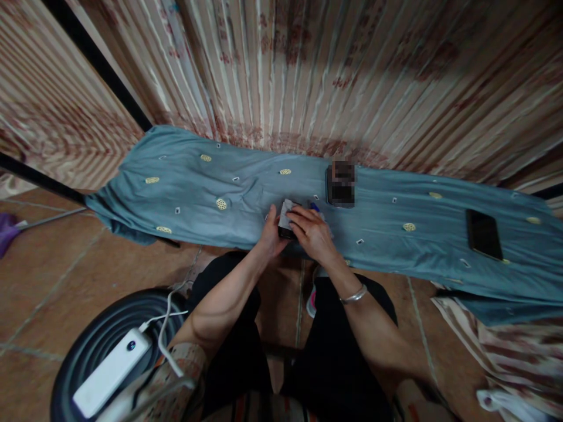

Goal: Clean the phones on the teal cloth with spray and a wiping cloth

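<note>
My left hand (270, 231) and my right hand (310, 231) meet at the near edge of a blue-grey cloth (197, 187) spread over a long surface. Between them sits a small dark object (285, 230) with a pale grey cloth or paper (288, 209) over its top. My left hand's fingers curl around the object's left side. My right hand lies across its right side with fingers bent. A blue bit (314, 206) shows just behind my right hand; what it is I cannot make out.
A dark phone (484, 234) lies on the cloth at the right. Another dark flat item (339, 186) lies just behind my hands. A white power bank (112, 372) with a cable rests on a round dark stool at lower left. Striped curtains hang behind.
</note>
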Demonstrator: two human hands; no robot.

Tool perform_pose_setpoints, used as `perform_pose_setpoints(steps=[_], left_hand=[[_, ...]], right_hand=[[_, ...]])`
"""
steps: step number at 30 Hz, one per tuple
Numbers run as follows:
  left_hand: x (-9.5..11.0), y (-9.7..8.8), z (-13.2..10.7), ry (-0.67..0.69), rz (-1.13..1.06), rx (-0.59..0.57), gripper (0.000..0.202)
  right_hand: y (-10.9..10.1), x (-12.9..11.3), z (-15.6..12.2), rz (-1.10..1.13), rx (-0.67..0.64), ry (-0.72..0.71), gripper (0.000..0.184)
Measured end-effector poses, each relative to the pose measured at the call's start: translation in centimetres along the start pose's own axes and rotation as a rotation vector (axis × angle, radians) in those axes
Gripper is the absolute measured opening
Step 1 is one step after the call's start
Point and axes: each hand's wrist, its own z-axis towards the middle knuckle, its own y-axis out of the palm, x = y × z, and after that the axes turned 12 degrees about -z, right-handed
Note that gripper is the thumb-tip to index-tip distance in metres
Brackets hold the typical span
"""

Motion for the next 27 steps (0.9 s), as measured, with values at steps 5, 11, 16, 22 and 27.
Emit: perform_pose_setpoints(steps=[5,11,16,22,27], left_hand=[[-0.3,0.1,0.2,0.064,0.023,-0.041,0.056],[-0.8,0.4,-0.1,0.062,0.003,-0.053,0.053],[-1.0,0.4,-0.2,0.074,-0.014,-0.083,0.052],[-0.4,0.5,-0.2,0.104,-0.039,-0.045,0.05],[0.5,0.3,0.1,0.14,0.019,0.018,0.055]], right_hand=[[0.4,-0.3,0.3,-0.066,0.004,0.025,0.041],[0.7,0.4,0.7,-0.087,0.05,0.054,0.045],[0.7,0.5,0.7,-0.081,0.056,0.054,0.045],[0.7,-0.8,0.4,-0.123,0.04,0.005,0.045],[0.7,-2.2,0.2,-0.129,0.021,-0.043,0.045]])
